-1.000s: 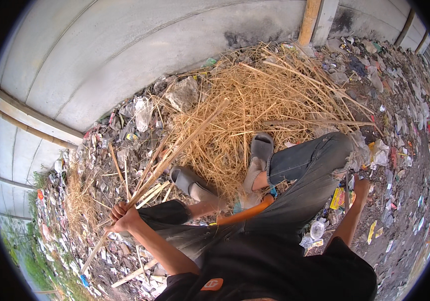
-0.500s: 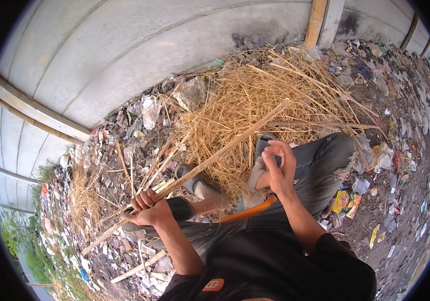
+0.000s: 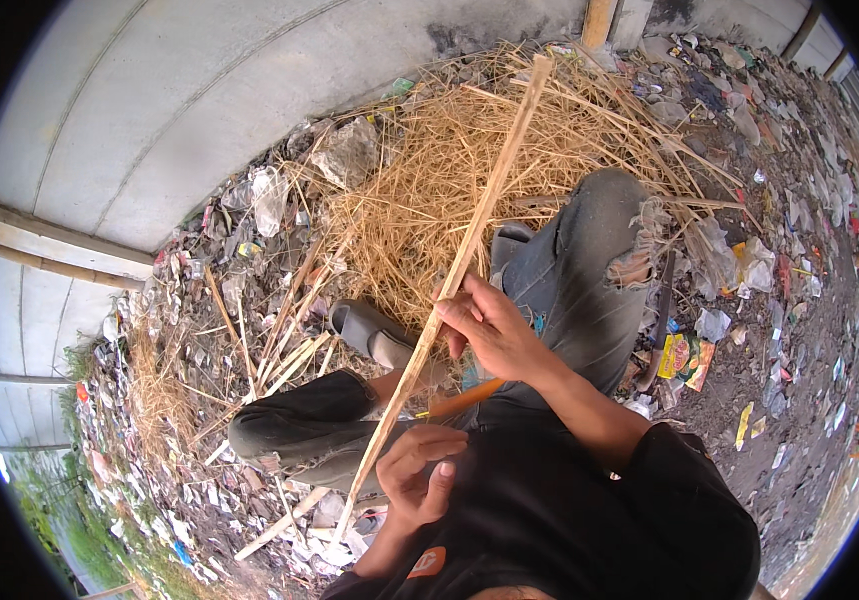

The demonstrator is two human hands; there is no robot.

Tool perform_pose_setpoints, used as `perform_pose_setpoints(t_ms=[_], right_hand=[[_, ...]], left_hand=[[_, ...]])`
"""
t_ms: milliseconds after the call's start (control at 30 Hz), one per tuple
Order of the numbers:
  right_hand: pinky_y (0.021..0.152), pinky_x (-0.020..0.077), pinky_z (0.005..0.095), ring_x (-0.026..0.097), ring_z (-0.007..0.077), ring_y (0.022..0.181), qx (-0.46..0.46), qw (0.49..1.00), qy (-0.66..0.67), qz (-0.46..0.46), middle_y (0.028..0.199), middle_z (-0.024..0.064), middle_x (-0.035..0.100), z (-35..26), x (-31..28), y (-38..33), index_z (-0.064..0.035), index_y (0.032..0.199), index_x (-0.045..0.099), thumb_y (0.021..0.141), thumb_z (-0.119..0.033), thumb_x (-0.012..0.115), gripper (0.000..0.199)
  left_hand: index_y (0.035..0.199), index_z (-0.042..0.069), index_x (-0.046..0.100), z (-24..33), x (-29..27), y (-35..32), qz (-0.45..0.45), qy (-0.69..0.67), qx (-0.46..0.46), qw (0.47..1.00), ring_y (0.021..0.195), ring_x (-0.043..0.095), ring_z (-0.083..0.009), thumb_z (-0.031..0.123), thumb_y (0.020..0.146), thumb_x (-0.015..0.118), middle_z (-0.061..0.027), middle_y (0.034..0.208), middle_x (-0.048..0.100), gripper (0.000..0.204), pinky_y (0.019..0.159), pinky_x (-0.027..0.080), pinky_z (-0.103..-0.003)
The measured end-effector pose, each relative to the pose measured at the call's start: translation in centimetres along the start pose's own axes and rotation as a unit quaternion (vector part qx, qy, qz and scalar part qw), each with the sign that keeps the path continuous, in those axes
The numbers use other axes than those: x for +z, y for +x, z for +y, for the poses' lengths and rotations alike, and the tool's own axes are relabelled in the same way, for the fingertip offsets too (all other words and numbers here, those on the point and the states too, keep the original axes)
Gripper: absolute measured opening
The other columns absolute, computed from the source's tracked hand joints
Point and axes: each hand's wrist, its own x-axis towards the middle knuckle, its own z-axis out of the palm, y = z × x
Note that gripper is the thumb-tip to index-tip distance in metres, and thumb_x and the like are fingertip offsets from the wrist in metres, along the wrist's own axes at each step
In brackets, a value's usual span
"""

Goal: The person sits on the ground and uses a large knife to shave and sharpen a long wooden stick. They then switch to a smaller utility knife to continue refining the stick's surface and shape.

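A long, pale split-bamboo strip [image 3: 484, 205] slants from the lower left up over the straw. My right hand [image 3: 489, 322] grips it near the middle, thumb on top and fingers round its edge. Its upper end points toward the wall; the lower end drops past my bent leg. My left hand [image 3: 417, 472] is beside the lower part of the strip, fingers loosely curved, thumb apart, nothing in it. An orange rod-like thing [image 3: 464, 398] lies across my lap, partly hidden behind the strip and my clothes.
Dry straw-like shavings [image 3: 419, 200] are heaped before my feet. More strips [image 3: 294, 310] lie at the left. A rock [image 3: 347, 152] sits near the grey wall [image 3: 199, 100]. Litter covers the ground. By my right knee lies a dark narrow thing [image 3: 663, 305].
The strip has swung steeper. My right hand, empty before, now holds it; my left hand has let go and moved right and down. My right knee has risen.
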Motion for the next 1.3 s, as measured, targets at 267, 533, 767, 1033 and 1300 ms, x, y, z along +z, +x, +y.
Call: perform_pose_setpoints(t_ms=[267,533,767,1033,1300], right_hand=[[0.065,0.0534,0.0290,0.068,0.0171,0.069,0.018,0.994,-0.110,-0.005,0.081,0.0140,0.068,-1.2,0.9,-2.5,0.0031,0.125,0.053,0.104,-0.021,0.057,0.033],[0.053,0.0501,0.0255,0.064,0.0104,0.060,-0.070,0.932,-0.108,0.339,0.071,0.0100,0.068,1.3,-16.7,-5.1,0.0018,0.108,0.067,0.103,-0.017,0.054,0.023],[0.086,0.0550,0.0498,0.068,0.0420,0.099,0.371,0.735,-0.561,0.081,0.103,0.0236,0.071,26.0,-25.5,-16.3,-0.0062,0.099,0.069,0.081,-0.026,0.071,0.027],[0.079,0.0517,0.0530,0.066,0.0430,0.096,0.127,0.818,-0.471,0.306,0.102,0.0239,0.067,31.7,-17.6,-9.6,-0.0054,0.105,0.066,0.082,-0.025,0.073,0.031],[0.090,0.0509,0.0535,0.061,0.0435,0.110,0.249,0.790,-0.539,0.149,0.110,0.0256,0.064,31.0,-19.4,-6.7,0.0003,0.127,0.052,0.084,-0.026,0.072,0.054]], left_hand=[[0.136,-0.002,0.041,-3.8,0.9,4.0,0.096,-0.078,-0.226,0.966,0.069,0.060,-0.0097,0.015,0.102,0.062,-0.0084,0.093,0.066,0.044,0.063,0.048,-0.024],[0.127,-0.005,0.056,-6.8,-1.8,2.5,0.187,-0.165,-0.291,0.924,0.048,0.046,-0.0047,0.020,0.105,0.056,-0.0042,0.078,0.061,0.034,0.042,0.035,-0.019],[0.124,-0.008,0.057,-6.6,-4.7,3.2,0.235,-0.224,-0.282,0.903,0.046,0.048,-0.0090,0.017,0.101,0.054,-0.0103,0.078,0.063,0.035,0.043,0.033,-0.019],[0.125,-0.007,0.057,-7.2,-4.9,5.1,0.222,-0.183,-0.306,0.907,0.052,0.055,-0.0091,0.012,0.101,0.059,-0.0162,0.092,0.071,0.031,0.048,0.042,-0.020],[0.122,-0.006,0.057,-7.7,-4.0,4.1,0.161,-0.189,-0.308,0.918,0.059,0.061,-0.0121,0.009,0.100,0.059,-0.0175,0.102,0.072,0.026,0.052,0.047,-0.023]])
